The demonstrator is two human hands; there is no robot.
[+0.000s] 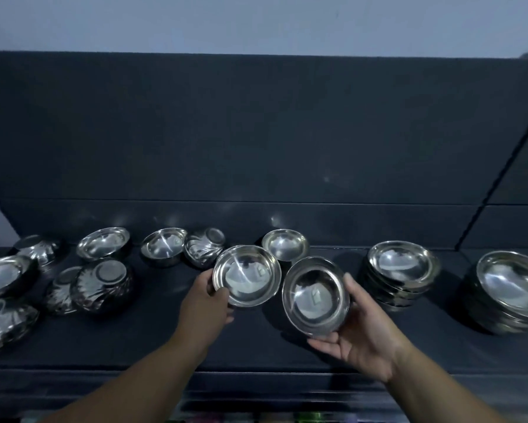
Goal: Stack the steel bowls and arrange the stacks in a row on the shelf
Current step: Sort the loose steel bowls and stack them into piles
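The scene is dim and cool-toned, with a bluish cast over the pale wall (256, 19) and the dark shelf (287, 355). Light seems to fall from above and in front: the steel bowls (400, 264) catch bright white glints inside, with soft reflections smeared on the back panel (256, 132). Shadows pool beneath the bowls. Wide-angle distortion bends straight lines near the edges (most at the right). The bottom strip is blurred, and fine detail is soft throughout.

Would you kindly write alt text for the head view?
A person's left hand and right hand each hold a steel bowl above a dark shelf. Two finished stacks stand right; loose bowls lie left, several upside down.
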